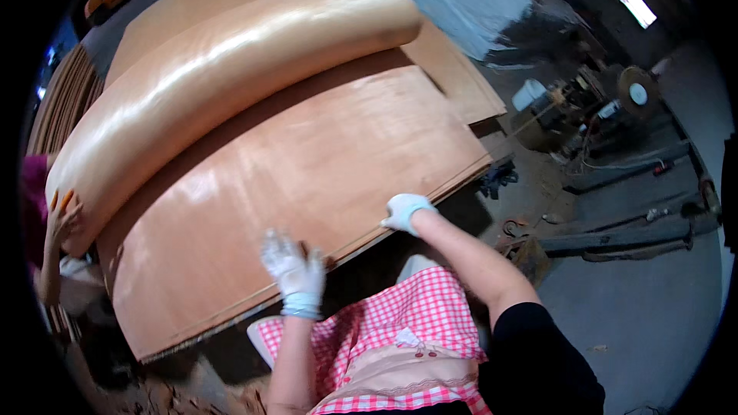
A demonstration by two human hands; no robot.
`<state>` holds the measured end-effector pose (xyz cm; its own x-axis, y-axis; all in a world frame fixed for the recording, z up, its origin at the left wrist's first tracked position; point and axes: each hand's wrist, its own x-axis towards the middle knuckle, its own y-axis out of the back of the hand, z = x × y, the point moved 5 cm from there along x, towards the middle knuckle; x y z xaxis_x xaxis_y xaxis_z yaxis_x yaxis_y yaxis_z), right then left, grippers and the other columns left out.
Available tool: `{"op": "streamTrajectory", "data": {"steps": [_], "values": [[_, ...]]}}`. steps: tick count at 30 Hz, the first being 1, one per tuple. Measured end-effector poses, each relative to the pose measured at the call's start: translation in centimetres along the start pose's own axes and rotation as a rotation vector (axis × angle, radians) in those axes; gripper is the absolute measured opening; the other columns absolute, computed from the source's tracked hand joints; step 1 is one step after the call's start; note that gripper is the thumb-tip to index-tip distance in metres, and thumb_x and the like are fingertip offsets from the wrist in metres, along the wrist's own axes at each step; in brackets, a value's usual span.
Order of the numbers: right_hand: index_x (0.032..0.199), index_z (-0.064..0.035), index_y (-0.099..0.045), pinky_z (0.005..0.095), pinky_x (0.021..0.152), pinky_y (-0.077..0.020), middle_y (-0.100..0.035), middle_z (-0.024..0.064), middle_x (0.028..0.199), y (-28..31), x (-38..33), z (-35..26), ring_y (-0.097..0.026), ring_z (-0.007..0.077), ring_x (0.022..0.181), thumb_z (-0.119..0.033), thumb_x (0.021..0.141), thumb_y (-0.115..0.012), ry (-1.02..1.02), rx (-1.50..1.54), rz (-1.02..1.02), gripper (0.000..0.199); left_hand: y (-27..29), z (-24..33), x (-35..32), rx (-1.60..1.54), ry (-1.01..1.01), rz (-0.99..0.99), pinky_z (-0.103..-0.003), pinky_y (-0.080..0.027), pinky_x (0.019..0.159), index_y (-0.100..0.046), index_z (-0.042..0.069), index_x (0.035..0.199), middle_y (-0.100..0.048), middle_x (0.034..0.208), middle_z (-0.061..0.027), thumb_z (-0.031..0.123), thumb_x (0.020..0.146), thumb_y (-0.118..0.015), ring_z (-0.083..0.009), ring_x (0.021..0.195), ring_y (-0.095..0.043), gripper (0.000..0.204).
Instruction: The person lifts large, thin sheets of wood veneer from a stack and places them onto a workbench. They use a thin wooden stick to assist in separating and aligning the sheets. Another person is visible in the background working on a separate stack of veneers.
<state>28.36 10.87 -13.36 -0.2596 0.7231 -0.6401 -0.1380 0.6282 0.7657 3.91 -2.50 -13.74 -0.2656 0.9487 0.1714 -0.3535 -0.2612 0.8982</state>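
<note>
Pink checked apron cloth hangs lowest in the picture, close to the person's body. Just above it, the left hand wears a white glove and rests with its fingers spread on the near edge of the top wood sheet. That grip is open and flat, pressing, not pinching. The right hand, also in a white glove, curls over the same edge further along to the right, and its grip looks closed on the sheet's edge.

The thin wood sheet lies on a tall stack, stretching away from both hands. Its long side runs from lower left to upper right. Its far part is curled over in a big shiny roll. At the far left end, another person's hand touches the roll. Both of the person's own hands sit on the near long edge, well apart from each other.
</note>
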Motion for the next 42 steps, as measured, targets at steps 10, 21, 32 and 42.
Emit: {"op": "streamTrajectory", "data": {"steps": [10,21,32,42], "values": [[0.101,-0.0078,-0.071,0.043,0.086,-0.0503,-0.068,0.0185,0.104,2.3,-0.4,12.1,-0.065,0.035,0.097,-0.026,0.079,-0.057,0.082,0.235,0.052,0.031,-6.0,8.6,2.9,0.01,-0.012,-0.282,-0.046,-0.01,0.117,-0.023,-0.001,0.147,-0.024,0.152,-0.0233,0.041,0.074,-0.069,-0.0364,0.142,-0.018,0.096],[0.11,-0.0105,-0.067,0.0409,0.093,-0.047,-0.065,0.0143,0.115,2.4,0.5,34.5,-0.061,0.0323,0.107,-0.033,0.086,-0.06,-0.34,0.325,0.218,0.034,-5.9,8.8,2.1,0.073,-0.021,-0.298,-0.047,-0.009,0.117,-0.026,0.0,0.147,-0.022,0.153,-0.0235,0.038,0.074,-0.069,-0.0369,0.143,-0.017,0.092],[0.105,0.0043,-0.061,0.0412,0.09,-0.0462,-0.064,0.024,0.108,0.2,-5.0,28.2,-0.06,0.0378,0.102,-0.023,0.088,-0.062,-0.411,0.774,0.934,0.033,-4.5,9.6,1.8,-0.074,-0.139,-0.039,-0.049,-0.029,0.108,-0.052,0.004,0.125,-0.051,0.129,-0.021,0.033,0.075,-0.073,-0.0375,0.127,-0.041,0.062],[0.096,-0.0008,-0.06,0.0315,0.094,-0.0427,-0.057,0.018,0.122,-3.0,-16.9,-7.9,-0.056,0.0193,0.105,-0.028,0.087,-0.07,0.521,1.499,0.425,0.03,5.5,9.9,-6.8,-0.853,-0.286,0.033,-0.039,-0.051,0.078,-0.064,0.004,0.099,-0.064,0.093,-0.0155,0.016,0.075,-0.071,-0.0323,0.087,-0.062,0.028]]}}
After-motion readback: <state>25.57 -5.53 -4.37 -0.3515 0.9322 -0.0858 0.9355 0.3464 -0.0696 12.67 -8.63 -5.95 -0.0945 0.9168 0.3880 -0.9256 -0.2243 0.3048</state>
